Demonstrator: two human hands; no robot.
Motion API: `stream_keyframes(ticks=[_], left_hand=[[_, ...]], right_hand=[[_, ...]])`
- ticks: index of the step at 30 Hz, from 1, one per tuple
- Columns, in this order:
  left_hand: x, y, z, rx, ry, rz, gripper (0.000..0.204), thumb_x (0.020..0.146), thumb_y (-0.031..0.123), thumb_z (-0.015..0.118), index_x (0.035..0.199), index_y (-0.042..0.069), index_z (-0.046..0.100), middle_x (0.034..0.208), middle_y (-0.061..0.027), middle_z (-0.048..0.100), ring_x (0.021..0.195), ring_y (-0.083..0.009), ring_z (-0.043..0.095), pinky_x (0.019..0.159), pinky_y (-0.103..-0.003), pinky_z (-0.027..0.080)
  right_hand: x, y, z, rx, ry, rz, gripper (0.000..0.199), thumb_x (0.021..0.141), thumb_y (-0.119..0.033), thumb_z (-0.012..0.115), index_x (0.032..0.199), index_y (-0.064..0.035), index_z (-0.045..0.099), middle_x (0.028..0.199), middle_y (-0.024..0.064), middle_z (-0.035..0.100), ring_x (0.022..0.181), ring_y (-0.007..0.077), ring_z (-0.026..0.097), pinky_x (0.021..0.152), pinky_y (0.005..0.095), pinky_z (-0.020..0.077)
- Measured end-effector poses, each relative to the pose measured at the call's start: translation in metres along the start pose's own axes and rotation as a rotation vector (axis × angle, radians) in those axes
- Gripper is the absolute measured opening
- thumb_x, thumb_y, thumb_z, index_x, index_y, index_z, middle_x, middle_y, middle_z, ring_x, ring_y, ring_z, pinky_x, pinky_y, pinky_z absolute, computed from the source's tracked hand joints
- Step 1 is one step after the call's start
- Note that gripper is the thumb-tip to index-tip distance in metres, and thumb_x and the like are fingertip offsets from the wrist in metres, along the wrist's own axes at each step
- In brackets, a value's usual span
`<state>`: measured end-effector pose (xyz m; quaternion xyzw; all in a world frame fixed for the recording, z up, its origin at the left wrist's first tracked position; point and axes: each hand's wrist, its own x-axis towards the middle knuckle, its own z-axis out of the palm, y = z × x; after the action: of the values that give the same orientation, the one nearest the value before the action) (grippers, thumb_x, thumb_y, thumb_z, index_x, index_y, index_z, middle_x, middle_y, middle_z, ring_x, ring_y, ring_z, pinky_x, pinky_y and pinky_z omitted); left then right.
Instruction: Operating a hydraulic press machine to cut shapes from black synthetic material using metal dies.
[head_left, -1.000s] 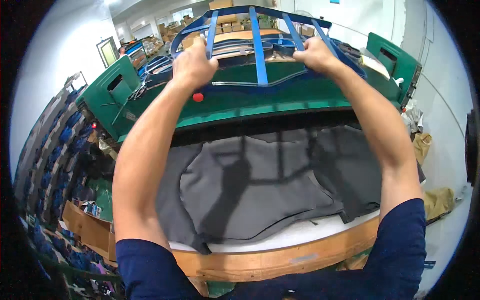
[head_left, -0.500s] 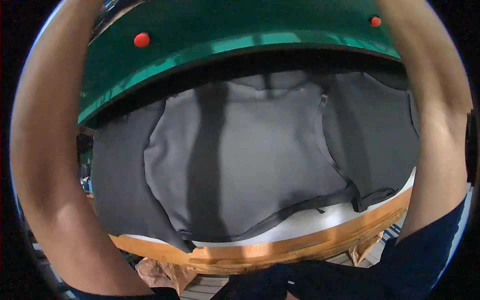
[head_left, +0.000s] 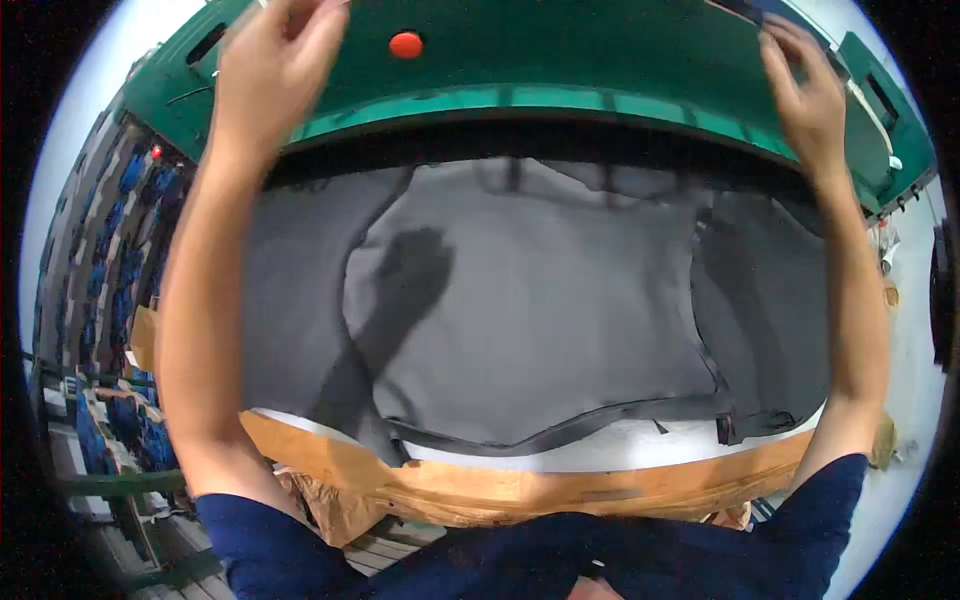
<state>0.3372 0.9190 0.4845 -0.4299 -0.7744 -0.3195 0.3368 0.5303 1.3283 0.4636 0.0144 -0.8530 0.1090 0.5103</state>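
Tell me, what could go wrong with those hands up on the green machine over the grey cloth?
1. Both the left hand and right hand rest on the green machine that hangs over the grey cloth; fingers might get pinched if it comes down.
2. The cloth's dark edge looks wavy near the wooden board, so it might be pressed crooked.

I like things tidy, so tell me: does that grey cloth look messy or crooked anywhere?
A little. The grey cloth lies in overlapping pieces, and its dark front edge runs wavy, not straight, leaving a strip of white pad showing. Nothing looks torn or spilled. Both hands, left and right, are up on the green lid.
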Motion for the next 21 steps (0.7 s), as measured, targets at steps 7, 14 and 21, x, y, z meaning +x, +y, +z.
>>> stream_keyframes(ticks=[7,14,21], left_hand=[[-0.241,0.025,-0.007,-0.020,-0.303,-0.245,0.038,0.081,0.013,0.070,0.113,-0.003,0.058,0.115,-0.0242,0.060,0.109,-0.0413,0.057,0.094,-0.044,0.045],[-0.301,0.022,0.000,0.107,-0.381,-0.227,0.042,0.081,0.022,0.070,0.113,-0.004,0.058,0.123,-0.0254,0.055,0.116,-0.0399,0.051,0.099,-0.047,0.040],[-0.301,0.030,-0.005,0.173,-0.412,-0.219,0.042,0.082,0.023,0.069,0.114,-0.002,0.058,0.122,-0.0235,0.055,0.114,-0.0397,0.051,0.099,-0.047,0.040]], right_hand=[[-0.188,0.008,-0.075,0.031,-0.214,0.530,0.015,0.085,-0.008,0.065,0.097,0.0018,0.066,0.096,0.0107,0.066,0.087,0.0181,0.064,0.078,0.0277,0.0497],[-0.180,0.010,-0.159,-0.229,-0.323,0.458,0.022,0.082,-0.014,0.066,0.099,0.0002,0.065,0.092,0.0143,0.065,0.081,0.0255,0.065,0.074,0.0347,0.0513],[-0.083,0.065,-0.191,-0.282,-0.236,0.400,0.026,0.081,-0.019,0.065,0.098,0.0013,0.066,0.095,0.0171,0.067,0.086,0.0310,0.066,0.079,0.0369,0.0514]])
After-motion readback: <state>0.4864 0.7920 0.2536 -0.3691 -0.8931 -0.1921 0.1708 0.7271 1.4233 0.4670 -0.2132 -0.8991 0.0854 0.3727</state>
